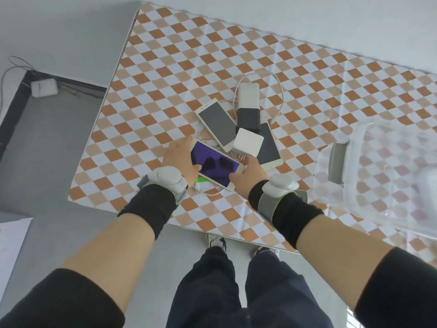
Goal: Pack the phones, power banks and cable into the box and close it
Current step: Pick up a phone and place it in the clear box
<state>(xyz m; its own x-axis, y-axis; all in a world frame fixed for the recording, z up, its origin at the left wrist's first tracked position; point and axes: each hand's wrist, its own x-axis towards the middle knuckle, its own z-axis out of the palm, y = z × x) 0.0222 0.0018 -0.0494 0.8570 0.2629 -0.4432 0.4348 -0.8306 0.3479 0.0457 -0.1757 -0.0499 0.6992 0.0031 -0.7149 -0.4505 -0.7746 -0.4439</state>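
A white phone with a purple screen (214, 165) is held between my two hands. My left hand (179, 157) grips its left end, thumb on the screen. My right hand (250, 174) grips its right end. Behind it lie a second white phone (216, 121), a third phone (268, 147), a white cube charger (248, 142), a black power bank (248, 120) and a white power bank (248, 94). A white cable (281, 95) loops around them. The clear plastic box (378, 174) stands at the right, its grey latch (337, 162) facing the pile.
The checkered table (177, 67) has its near edge just in front of my legs and its left edge beside a grey floor. A white adapter (43, 87) with wires lies on a dark frame on the floor at the left.
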